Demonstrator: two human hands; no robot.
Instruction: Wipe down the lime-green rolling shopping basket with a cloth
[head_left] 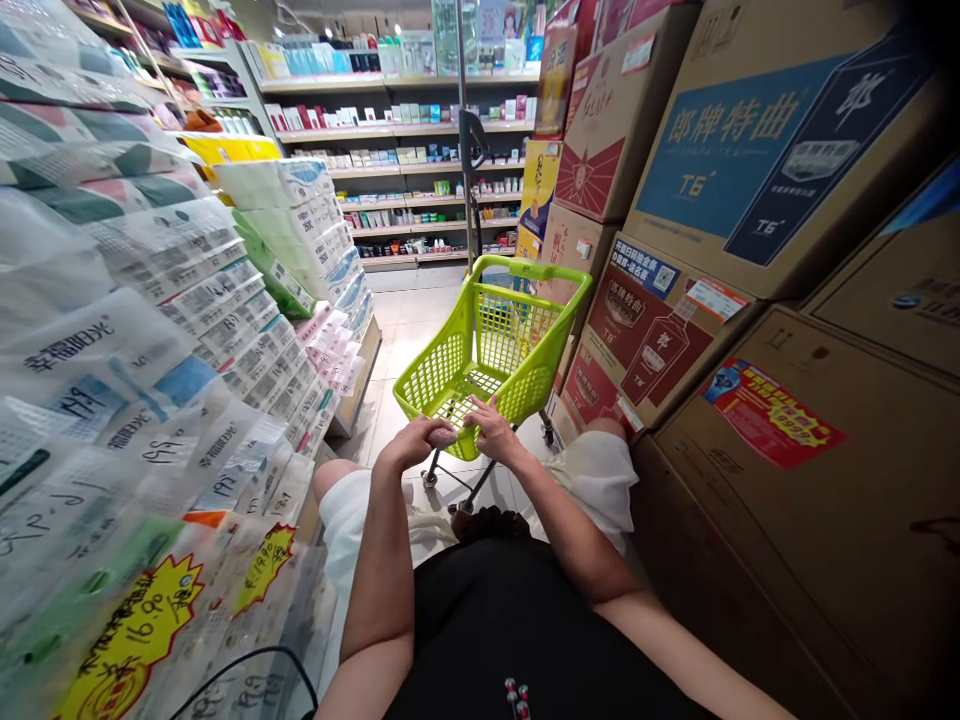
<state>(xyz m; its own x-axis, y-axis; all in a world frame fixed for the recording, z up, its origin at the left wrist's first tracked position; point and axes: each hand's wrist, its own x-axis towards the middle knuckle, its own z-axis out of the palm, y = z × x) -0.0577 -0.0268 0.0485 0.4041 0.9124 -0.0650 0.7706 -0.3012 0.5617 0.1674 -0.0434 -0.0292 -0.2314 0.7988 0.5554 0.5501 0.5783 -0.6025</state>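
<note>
A green shopping cart [495, 345] with a lattice basket stands upright just in front of me. My left hand [411, 443] hovers at the basket's near edge. Its fingers are curled, and a small pinkish patch shows at their tips; I cannot make out whether it is a held thing. Close beside it, my right hand [493, 430] is open over the near rim, index finger stretched out and fingers apart. Whether it touches the rim is unclear. Bare green slats show inside the basket.
Stacked packs of tissue paper [217, 300] line the left side, with yellow price signs [142, 630] in front. Large cardboard boxes [720, 150] tower on the right. Shelves of small boxed goods [405, 130] stand behind a dark pole [465, 150]. Pale floor tiles [390, 310] run between.
</note>
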